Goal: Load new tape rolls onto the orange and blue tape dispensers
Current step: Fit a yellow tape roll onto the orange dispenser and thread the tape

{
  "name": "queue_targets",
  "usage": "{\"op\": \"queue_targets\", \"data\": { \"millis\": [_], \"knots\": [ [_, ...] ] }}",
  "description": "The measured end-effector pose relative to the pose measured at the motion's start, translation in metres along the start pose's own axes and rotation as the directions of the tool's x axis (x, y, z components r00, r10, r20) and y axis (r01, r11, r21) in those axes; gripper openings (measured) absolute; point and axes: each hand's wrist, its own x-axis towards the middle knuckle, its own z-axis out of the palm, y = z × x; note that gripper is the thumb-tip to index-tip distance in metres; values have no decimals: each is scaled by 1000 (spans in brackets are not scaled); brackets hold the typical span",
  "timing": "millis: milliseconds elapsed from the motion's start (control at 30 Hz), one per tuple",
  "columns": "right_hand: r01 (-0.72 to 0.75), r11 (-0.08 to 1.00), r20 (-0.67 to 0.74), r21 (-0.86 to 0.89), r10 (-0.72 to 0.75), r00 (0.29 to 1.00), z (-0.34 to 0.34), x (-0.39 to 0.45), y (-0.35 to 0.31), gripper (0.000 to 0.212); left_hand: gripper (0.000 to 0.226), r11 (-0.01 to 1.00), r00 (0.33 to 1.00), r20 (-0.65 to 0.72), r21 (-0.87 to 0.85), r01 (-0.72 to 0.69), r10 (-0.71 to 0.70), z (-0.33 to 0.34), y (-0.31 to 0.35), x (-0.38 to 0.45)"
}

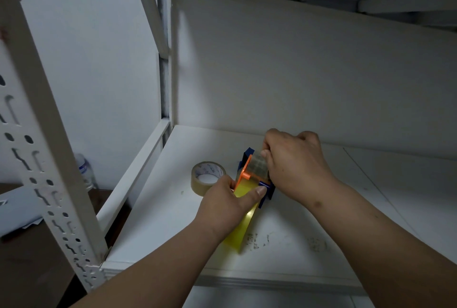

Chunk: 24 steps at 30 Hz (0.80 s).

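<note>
I see both hands working low on the white shelf [296, 253] of a metal rack. My left hand [222, 206] is curled round the yellow tape roll [243, 227], thumb pressed across its top next to the orange and blue tape dispenser [249, 174]. My right hand [291, 164] pinches the clear tape end [258, 164] between thumb and fingers at the dispenser's far side. A second, brownish tape roll [206, 176] lies flat on the shelf just left of the dispenser. A plastic bottle [85, 169] stands beyond the rack post [49, 159].
</note>
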Motion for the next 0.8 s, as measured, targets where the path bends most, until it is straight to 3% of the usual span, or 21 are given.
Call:
{"op": "queue_targets", "data": {
  "millis": [100,233,300,533,800],
  "knots": [
    [23,1000,-2,-4,-23,1000,-2,1,2,15,47,1000,999,33,-26,13,-12,-3,0,0],
    [44,999,31,15,-45,999,-6,2,4,15,49,976,967,251,-192,102,-51,-12,-5,-3],
    [53,998,56,27,-54,997,-8,2,5,16,53,970,956,290,-219,103,-36,-14,-9,-5],
    [112,989,34,94,-115,993,-23,3,3,13,39,979,983,186,-198,43,-6,-11,-14,-9],
    [111,986,94,127,-123,988,-32,-2,-1,11,43,992,989,149,-127,17,2,-11,-12,-13]
  ]
}}
